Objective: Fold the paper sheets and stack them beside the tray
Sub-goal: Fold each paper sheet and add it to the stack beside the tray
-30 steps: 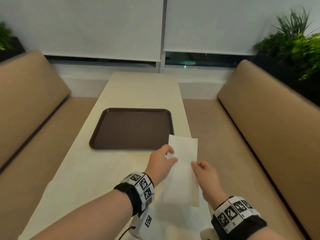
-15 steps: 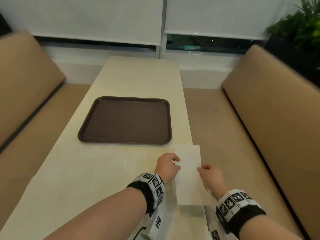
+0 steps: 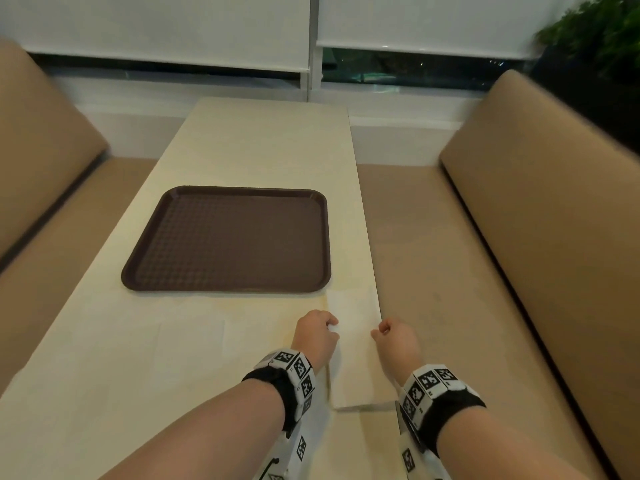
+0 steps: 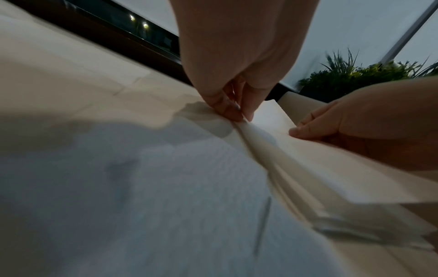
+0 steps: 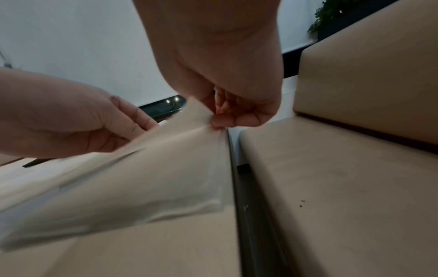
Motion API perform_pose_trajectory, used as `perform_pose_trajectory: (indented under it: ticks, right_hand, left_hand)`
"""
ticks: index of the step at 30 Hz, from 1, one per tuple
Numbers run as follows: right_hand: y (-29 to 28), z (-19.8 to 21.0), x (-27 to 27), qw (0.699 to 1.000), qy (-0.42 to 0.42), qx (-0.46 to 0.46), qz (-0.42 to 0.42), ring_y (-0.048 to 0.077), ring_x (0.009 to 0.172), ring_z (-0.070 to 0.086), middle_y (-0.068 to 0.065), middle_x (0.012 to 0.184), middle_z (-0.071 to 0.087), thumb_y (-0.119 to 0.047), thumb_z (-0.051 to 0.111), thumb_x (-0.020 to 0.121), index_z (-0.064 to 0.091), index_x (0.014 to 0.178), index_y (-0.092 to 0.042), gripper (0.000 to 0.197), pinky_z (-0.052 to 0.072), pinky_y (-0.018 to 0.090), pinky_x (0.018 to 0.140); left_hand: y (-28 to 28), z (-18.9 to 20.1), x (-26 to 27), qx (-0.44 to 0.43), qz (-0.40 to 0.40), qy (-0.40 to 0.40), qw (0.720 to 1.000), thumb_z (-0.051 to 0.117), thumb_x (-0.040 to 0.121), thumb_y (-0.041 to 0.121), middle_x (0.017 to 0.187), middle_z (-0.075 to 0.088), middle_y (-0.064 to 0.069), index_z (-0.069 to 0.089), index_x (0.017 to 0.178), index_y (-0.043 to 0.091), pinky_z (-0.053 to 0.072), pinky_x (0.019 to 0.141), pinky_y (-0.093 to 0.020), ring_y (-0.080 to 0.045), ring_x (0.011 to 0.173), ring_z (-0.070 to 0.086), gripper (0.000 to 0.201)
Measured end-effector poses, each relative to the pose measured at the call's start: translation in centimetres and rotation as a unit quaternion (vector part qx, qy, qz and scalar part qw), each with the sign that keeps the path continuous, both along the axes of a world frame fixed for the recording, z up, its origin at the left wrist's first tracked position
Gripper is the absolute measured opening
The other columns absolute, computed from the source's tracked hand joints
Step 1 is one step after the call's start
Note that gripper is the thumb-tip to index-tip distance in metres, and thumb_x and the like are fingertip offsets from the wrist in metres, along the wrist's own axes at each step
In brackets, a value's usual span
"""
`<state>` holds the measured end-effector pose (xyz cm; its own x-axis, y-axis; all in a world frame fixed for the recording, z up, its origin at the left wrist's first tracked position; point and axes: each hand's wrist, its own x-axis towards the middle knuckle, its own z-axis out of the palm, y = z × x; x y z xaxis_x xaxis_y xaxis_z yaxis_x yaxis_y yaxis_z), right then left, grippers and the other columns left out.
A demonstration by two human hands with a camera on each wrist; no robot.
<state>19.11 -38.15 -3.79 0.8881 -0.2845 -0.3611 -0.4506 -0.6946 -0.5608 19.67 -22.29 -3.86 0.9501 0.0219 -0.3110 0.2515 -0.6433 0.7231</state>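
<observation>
Both hands, left [image 3: 317, 336] and right [image 3: 394, 342], pinch the folded paper sheet [image 3: 353, 344] at lower centre; next, I judge, lay it flat below the tray [image 3: 228, 285].

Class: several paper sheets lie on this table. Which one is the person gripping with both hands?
The folded sheet at the table's right edge, just near of the tray. The left hand and right hand pinch its sides; the others lie flat, untouched.
</observation>
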Motion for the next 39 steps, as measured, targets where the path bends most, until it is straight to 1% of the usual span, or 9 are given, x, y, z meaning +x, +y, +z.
perform_pose_trajectory:
  ticks: [5,10,15,20,23,26,33,36,39]
  right_hand:
    - [-0.1,-0.7,0.2,0.999,-0.002,-0.031,0.017,0.025,0.077,0.058,0.007,0.085,0.061,-0.019,0.055,0.092,0.053,0.089,-0.011,0.009,0.046,0.031,0.065]
    - [-0.3,-0.7,0.4,1.0,-0.028,-0.007,-0.003,0.024,0.085,0.055,0.005,0.098,0.055,-0.017,0.06,0.089,0.044,0.097,-0.016,0.018,0.041,0.029,0.069]
    - [-0.2,-1.3,0.4,0.999,-0.031,-0.008,-0.011,0.025,0.085,0.059,0.009,0.098,0.061,-0.018,0.055,0.092,0.057,0.105,-0.008,0.017,0.048,0.033,0.073]
    - [0.2,-1.5,0.3,0.999,-0.036,-0.031,0.005,0.027,0.09,0.06,0.014,0.111,0.059,-0.019,0.052,0.094,0.057,0.118,-0.006,0.027,0.048,0.033,0.078]
    - [0.2,-1.2,0.3,0.999,-0.038,-0.02,0.003,0.027,0.092,0.059,0.012,0.106,0.061,-0.018,0.055,0.092,0.055,0.12,-0.007,0.03,0.05,0.037,0.081]
    - [-0.1,-0.2,0.3,0.999,-0.037,0.006,-0.006,0.027,0.093,0.058,0.01,0.102,0.062,-0.022,0.055,0.093,0.055,0.121,-0.007,0.032,0.044,0.031,0.075]
    - [0.2,3.4,-0.8,0.998,-0.065,0.006,0.005,0.028,0.104,0.057,0.012,0.115,0.061,-0.023,0.053,0.094,0.056,0.124,-0.007,0.033,0.046,0.038,0.09]
    - [2.1,6.0,-2.4,0.99,-0.124,-0.015,0.071,0.02,0.101,0.055,0.004,0.113,0.06,-0.022,0.057,0.092,0.06,0.118,-0.012,0.028,0.042,0.029,0.083]
    - [5.5,8.7,-5.0,0.984,-0.09,-0.01,0.153,0.013,0.086,0.054,-0.004,0.1,0.06,-0.024,0.061,0.09,0.063,0.109,-0.017,0.02,0.037,0.024,0.067]
  left_hand:
    - [-0.2,-0.4,0.3,0.008,-0.019,-0.016,1.0,0.06,0.088,0.005,0.108,0.053,-0.002,0.062,0.111,0.012,0.044,0.086,-0.023,-0.015,0.092,0.051,0.024]
    - [-0.4,-0.7,0.3,0.0,-0.023,-0.03,0.999,0.059,0.086,0.003,0.114,0.048,-0.001,0.058,0.115,0.012,0.044,0.087,-0.026,-0.016,0.093,0.05,0.03]
    - [-0.3,-0.5,0.4,0.009,-0.036,-0.028,0.999,0.061,0.087,0.009,0.117,0.05,-0.004,0.056,0.122,0.012,0.043,0.089,-0.027,-0.022,0.102,0.054,0.035]
    - [-0.2,-0.7,0.0,0.007,-0.038,-0.032,0.999,0.063,0.087,0.008,0.124,0.04,-0.001,0.053,0.122,0.009,0.042,0.086,-0.024,-0.017,0.09,0.048,0.037]
    - [0.0,-0.4,0.1,0.005,-0.036,-0.031,0.999,0.068,0.085,0.011,0.123,0.04,-0.002,0.054,0.119,0.008,0.039,0.084,-0.021,-0.015,0.091,0.047,0.037]
    - [1.3,1.4,0.9,-0.012,-0.019,-0.036,0.999,0.074,0.082,0.022,0.124,0.042,-0.001,0.057,0.116,0.012,0.044,0.09,-0.026,-0.019,0.099,0.053,0.039]
    - [10.7,10.1,1.9,-0.021,0.028,-0.118,0.992,0.072,0.083,0.032,0.099,0.056,0.006,0.066,0.102,0.021,0.053,0.086,-0.033,-0.014,0.088,0.061,0.022]
    - [15.5,13.4,-0.2,-0.017,0.041,-0.138,0.989,0.069,0.086,0.029,0.094,0.061,0.009,0.065,0.1,0.022,0.05,0.08,-0.027,-0.012,0.084,0.06,0.016]
    - [19.5,15.0,-4.4,-0.006,0.036,-0.12,0.992,0.069,0.086,0.026,0.082,0.058,0.016,0.065,0.097,0.023,0.045,0.07,-0.02,-0.009,0.076,0.056,0.012]
